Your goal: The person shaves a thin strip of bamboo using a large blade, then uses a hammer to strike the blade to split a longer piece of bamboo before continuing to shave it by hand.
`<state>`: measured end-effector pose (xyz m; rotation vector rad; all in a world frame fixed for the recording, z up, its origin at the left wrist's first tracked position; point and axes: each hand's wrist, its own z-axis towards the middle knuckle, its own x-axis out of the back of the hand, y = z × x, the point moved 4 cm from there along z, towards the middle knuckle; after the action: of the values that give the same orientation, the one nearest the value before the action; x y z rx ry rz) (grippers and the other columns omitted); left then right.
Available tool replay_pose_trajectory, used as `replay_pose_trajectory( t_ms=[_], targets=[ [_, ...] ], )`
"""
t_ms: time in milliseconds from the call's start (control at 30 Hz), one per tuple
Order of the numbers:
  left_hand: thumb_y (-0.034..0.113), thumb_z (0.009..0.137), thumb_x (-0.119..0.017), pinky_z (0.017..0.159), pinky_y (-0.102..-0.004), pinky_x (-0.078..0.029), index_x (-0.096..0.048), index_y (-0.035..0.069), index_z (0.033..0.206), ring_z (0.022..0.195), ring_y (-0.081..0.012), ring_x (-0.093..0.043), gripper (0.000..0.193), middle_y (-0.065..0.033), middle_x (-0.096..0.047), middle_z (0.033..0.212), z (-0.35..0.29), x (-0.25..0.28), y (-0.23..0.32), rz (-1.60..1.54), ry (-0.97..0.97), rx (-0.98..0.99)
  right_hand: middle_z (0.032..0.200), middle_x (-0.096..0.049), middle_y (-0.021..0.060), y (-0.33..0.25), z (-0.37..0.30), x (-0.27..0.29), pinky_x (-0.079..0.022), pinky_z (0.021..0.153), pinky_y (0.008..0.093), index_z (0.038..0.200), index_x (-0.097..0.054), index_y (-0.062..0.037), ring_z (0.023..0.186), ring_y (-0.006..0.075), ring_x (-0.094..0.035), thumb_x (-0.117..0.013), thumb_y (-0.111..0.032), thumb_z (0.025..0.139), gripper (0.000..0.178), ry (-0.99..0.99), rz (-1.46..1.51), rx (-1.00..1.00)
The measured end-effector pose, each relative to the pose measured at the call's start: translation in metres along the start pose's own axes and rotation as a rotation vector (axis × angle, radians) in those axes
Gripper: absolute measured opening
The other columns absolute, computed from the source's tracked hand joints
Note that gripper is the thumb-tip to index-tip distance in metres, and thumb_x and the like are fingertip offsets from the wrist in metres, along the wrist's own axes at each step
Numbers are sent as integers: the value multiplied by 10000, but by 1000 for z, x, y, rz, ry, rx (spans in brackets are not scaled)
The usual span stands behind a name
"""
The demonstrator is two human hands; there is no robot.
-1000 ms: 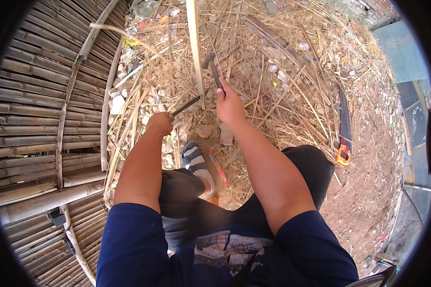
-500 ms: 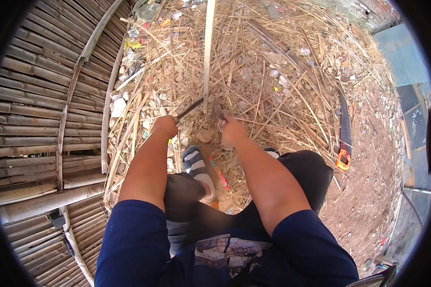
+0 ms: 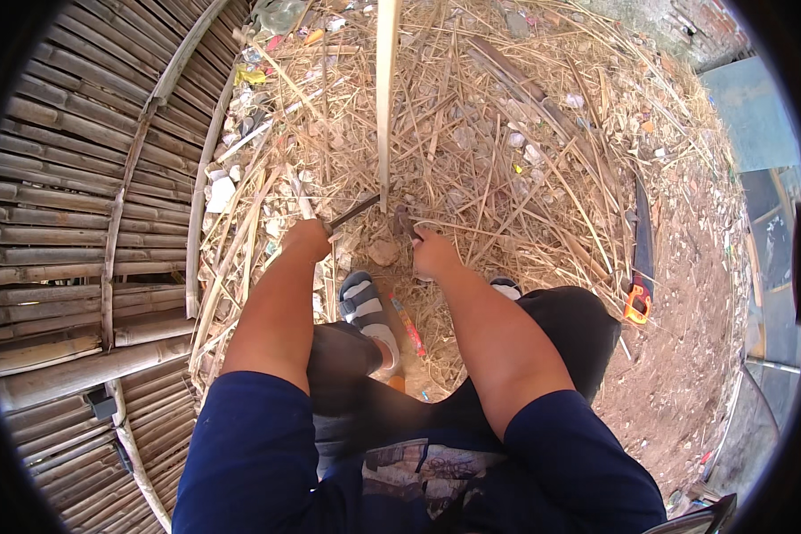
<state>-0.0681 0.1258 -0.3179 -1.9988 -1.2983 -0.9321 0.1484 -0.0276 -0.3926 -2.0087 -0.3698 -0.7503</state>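
Observation:
My left hand (image 3: 306,238) is closed round the handle of a knife (image 3: 356,212) with a long, dark blade. The blade's tip end meets the lower part of a pale bamboo strip (image 3: 386,98), which stands upright in front of me. In my right hand (image 3: 437,255) is a tool that looks like a hammer (image 3: 405,220), its dark head just right of the strip's foot and apart from it. My fingers hide most of the hammer's handle.
A handsaw (image 3: 640,254) with an orange handle lies at the right. Split bamboo, straw and stones litter the ground (image 3: 481,116). A slatted bamboo wall (image 3: 71,222) borders the left side. My sandalled foot (image 3: 362,303) is below the hands.
The knife blade has come slightly lower along the bamboo strip. My right hand has drawn the hammer head a little toward me. Both hands keep their grip.

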Motion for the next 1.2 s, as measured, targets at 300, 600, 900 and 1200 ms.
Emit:
replay_pose_trajectory(
  t_ms=[300,600,900,1200],
  targets=[
    [172,832,-648,902,-420,-560,-727,92,1090,1073,-323,-682,282,-164,-704,1146,10,-17,-8,-67,29,-14,1147,-673,238,-58,4,56,-488,920,490,1446,-468,-135,1081,413,-634,-462,-277,1029,440,395,353,-6],
    [160,848,-647,912,-417,-552,-722,105,1131,1098,-308,-673,297,-151,-701,1166,5,-14,-3,-23,-25,16,1209,-644,256,-25,12,1,-491,935,487,1487,-422,-181,1091,419,-628,-462,-278,1031,468,64,153,-15],
    [264,825,-666,894,-439,-550,-716,120,1059,1064,-326,-666,279,-129,-702,1111,14,-31,-15,-76,42,-2,1225,-644,238,-78,3,44,-493,941,463,1483,-424,-167,1103,409,-631,-458,-268,1035,460,318,382,57],
    [316,828,-680,899,-436,-547,-719,146,1060,1044,-315,-668,291,-113,-700,1076,41,-57,-20,29,31,-77,1168,-659,259,-31,0,10,-491,915,481,1506,-387,-140,1070,425,-637,-430,-254,1042,480,184,171,-30]
  ],
)
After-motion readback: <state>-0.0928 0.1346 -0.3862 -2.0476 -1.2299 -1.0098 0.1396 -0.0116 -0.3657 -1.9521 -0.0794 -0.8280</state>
